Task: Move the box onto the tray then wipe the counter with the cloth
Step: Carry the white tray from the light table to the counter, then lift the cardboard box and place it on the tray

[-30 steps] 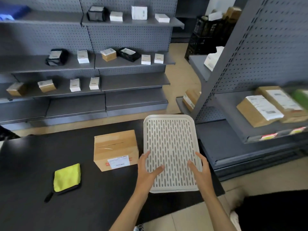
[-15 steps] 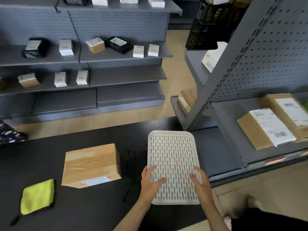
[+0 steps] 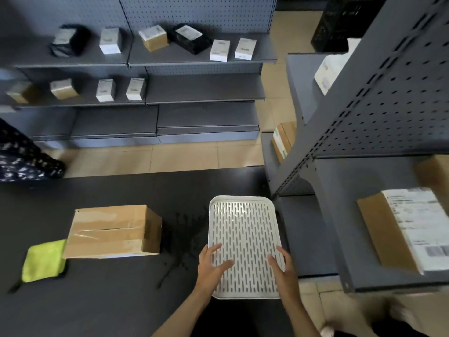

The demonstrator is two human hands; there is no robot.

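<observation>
Hands lay on the tray (image 3: 243, 229) in the head view: the left hand (image 3: 211, 266) rested flat with fingers spread over the near left part, and the right hand (image 3: 281, 267) sat open along the near right rim, neither pinching anything. The tray lay flat at the right end of the counter (image 3: 109, 300). The box (image 3: 111, 231) stood well to its left, unmoved, its near left corner overlapping the cloth (image 3: 43, 261). Likely the tray was being settled; it would do well to square it, clear of the counter's edge, then take the box by both sides. Dark specks (image 3: 184, 239) marked the black counter between box and tray. Grey shelves (image 3: 194, 91) with small packages stood behind, over a tan floor (image 3: 158, 156).
</observation>
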